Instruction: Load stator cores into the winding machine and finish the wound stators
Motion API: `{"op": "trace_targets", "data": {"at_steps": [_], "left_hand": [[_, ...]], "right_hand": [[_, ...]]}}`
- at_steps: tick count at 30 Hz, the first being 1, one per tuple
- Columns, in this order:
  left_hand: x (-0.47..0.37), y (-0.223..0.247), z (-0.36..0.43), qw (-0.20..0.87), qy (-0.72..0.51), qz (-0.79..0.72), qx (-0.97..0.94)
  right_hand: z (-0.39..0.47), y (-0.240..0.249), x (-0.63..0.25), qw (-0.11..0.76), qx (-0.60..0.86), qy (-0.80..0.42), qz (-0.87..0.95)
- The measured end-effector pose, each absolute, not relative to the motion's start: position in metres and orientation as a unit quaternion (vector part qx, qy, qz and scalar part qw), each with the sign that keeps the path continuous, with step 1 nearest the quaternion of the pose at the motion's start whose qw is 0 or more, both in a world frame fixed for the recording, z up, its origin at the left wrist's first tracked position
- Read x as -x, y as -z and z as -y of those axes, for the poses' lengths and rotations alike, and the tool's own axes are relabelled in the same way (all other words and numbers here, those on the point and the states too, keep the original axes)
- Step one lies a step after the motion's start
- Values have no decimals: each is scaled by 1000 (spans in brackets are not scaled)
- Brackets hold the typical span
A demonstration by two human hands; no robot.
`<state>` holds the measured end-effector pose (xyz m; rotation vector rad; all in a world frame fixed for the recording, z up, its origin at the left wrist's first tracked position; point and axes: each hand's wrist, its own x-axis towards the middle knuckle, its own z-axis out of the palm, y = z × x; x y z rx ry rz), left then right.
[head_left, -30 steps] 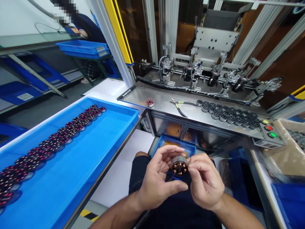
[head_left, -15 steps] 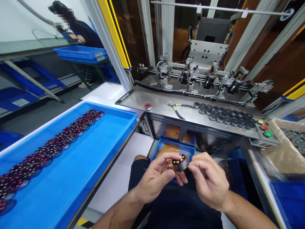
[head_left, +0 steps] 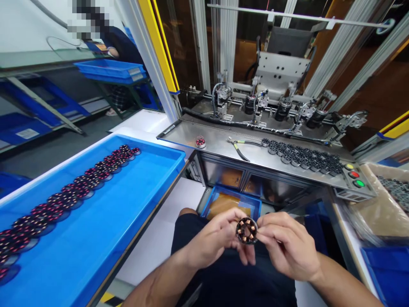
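Note:
My left hand (head_left: 219,236) is closed around a wound motor stator (head_left: 246,230), a round dark ring with copper coils inside. The stator's coil face is turned up toward me, above my lap. At its right edge, my right hand (head_left: 289,243) has thumb and forefinger pinched together; whatever is between those fingertips is too small to make out. On the metal ledge ahead sits another stator (head_left: 200,142) with red coils and loose wire ends. Cutting pliers (head_left: 239,147) with green and black handles lie to the right of it.
A blue tray (head_left: 150,187) on the left holds rows of wound stators (head_left: 76,189). Several dark unwound cores (head_left: 303,157) crowd the ledge before a winding machine (head_left: 275,100). Coloured buttons (head_left: 354,175) and a lined box (head_left: 367,209) are at right. Another person (head_left: 119,44) works far left.
The stator has been tipped so its coil face now points toward me, and it sits slightly lower. Both hands have turned with it, my right fingers staying at its edge.

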<state>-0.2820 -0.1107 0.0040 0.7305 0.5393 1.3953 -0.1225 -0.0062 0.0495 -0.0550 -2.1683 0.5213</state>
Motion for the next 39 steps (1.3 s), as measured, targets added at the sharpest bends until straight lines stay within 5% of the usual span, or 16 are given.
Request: {"op": "trace_targets", "data": {"at_steps": [15,22,32,39], "left_hand": [[279,-10,111,529,-763,-205,-310],[271,-6,106,699,-611,-228,-294],[269,-6,112,629,-673,-268,-283],[267,-3,112,621,-681,-270,-279]], "right_hand": [[11,-55,127,436,81,-336,831],[4,-55,120,433,34,-227,872],[-4,-44,116,426,-12,-397,813],[-4,-51,117,421,-1,-340,841]]}}
